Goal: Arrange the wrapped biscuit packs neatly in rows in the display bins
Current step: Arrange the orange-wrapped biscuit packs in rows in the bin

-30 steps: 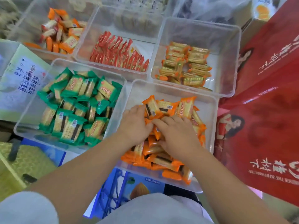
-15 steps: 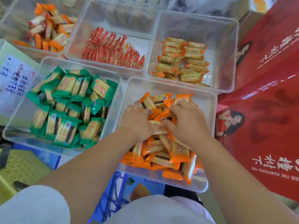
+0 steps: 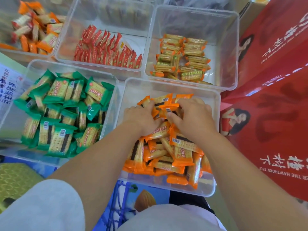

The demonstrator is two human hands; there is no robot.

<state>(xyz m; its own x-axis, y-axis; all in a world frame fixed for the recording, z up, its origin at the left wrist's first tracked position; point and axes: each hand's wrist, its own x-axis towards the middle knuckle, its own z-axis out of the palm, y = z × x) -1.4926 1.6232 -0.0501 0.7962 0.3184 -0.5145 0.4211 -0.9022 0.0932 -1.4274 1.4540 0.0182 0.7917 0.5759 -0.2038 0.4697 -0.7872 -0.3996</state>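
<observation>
both grips have travelled up the bin (image 3: 168,84) since a second ago, from the middle of the heap to its far end. the orange packs (image 3: 166,152) that lay fanned out against the far wall are now bunched between them. we read this as gathering a handful to square it up, so the sorting of this bin is under way but nowhere near done. the packs nearer us lie crossed over one another at every angle, with no row formed that we can see.

our left grip (image 3: 143,118) sits on the left of the bunch with its fingers curled down into the wrappers, knuckles uppermost. our right grip (image 3: 195,117) faces it from the right. its fingers are hooked over the top of several packs and its thumb is pressed against a pack showing a barcode. both are closed around orange packs rather than lying flat on them. how many each one holds is hidden under the hands.

all the orange packs are inside the near right bin, which rests on the surface just beside the bin of green packs (image 3: 66,114), with a red carton (image 3: 275,114) on its other side. the next move probably calls for turning the gathered packs the same way and standing them against the far wall.
</observation>
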